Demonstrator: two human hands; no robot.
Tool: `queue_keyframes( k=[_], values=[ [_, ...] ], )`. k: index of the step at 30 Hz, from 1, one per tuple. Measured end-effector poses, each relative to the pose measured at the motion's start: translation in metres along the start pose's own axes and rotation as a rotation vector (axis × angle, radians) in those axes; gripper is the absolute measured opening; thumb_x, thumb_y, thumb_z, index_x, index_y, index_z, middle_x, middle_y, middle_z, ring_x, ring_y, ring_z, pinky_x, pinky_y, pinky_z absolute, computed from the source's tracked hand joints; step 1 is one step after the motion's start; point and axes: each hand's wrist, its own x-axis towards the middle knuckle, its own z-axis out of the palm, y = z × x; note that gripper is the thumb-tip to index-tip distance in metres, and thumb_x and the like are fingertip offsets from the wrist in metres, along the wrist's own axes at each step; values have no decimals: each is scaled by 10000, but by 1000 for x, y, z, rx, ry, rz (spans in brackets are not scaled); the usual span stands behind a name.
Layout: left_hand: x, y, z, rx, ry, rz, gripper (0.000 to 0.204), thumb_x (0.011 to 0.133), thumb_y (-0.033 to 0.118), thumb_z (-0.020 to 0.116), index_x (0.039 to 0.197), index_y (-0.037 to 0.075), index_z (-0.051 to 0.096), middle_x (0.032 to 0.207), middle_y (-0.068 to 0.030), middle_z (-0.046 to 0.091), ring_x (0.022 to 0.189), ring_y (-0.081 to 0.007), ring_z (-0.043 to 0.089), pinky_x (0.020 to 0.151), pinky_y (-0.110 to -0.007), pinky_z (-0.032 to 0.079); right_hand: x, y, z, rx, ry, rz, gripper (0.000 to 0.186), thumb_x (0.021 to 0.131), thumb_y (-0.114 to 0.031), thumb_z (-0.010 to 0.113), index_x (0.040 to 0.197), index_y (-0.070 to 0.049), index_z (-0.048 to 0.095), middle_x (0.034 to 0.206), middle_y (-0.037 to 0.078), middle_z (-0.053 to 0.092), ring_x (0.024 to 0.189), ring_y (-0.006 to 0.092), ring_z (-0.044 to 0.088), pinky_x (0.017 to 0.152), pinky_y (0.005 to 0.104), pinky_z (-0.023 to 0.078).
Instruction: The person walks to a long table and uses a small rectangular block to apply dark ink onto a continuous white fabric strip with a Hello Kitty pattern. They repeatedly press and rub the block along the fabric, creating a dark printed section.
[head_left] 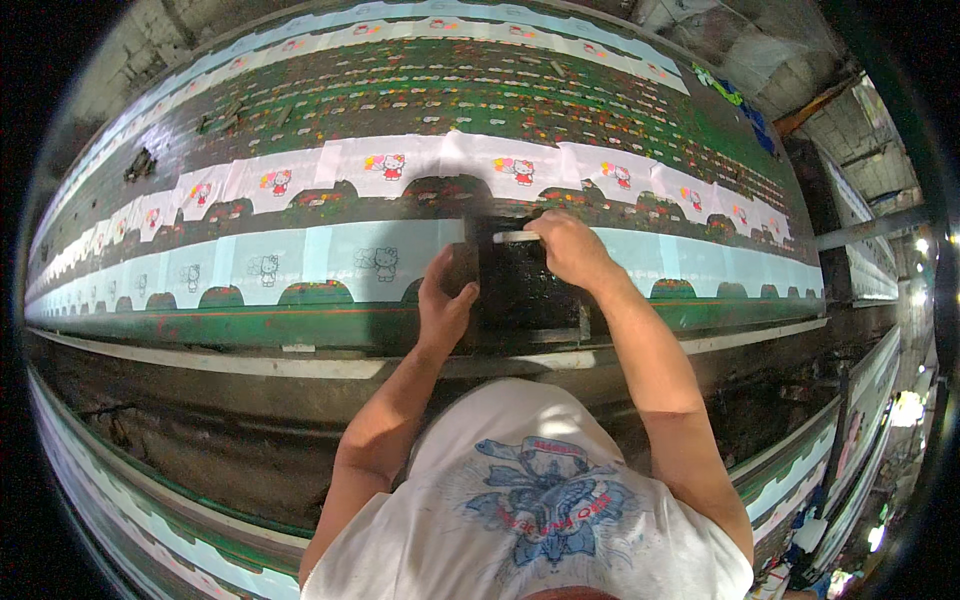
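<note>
A dark screen printing frame (520, 320) lies on the long table, over the row of pale blue fabric pieces (330, 247). My left hand (445, 305) grips the left side of this frame, thumb toward me and fingers along the edge. In my right hand (572, 248) is a squeegee (517, 237), a pale bar reaching left from my fist over the far part of the dark screen. Black outlines of a cartoon cat (383, 263) show on the blue pieces left of the frame. The fabric beneath the frame is hidden.
Beyond lies a row of pale pink pieces (390, 172) with a coloured cat print. Paint-spotted green tabletop (400, 100) stretches behind it. A pale rail (330, 367) runs along the near edge. Other tables with fabric (130, 520) stand at lower left and right.
</note>
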Motion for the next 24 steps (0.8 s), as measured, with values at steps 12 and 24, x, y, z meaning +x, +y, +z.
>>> queue_keyframes(
  k=[12,24],
  values=[
    [-2,10,-5,-49,-55,-64,815,965,-53,774,1716,5,465,1660,-226,568,1567,-333,541,1315,-448,413,-78,-55,29,-95,31,-15,642,824,106,706,1422,-117,772,1341,124,762,1225,391,698,1095,534,550],
    [-12,16,21,184,58,136,958,851,-11,809,1730,-36,426,1650,-251,554,1559,-360,517,1334,-475,381,-147,-84,27,104,1,-7,443,952,-190,821,1376,-65,782,1421,155,708,1342,371,633,1160,523,503]
  ],
)
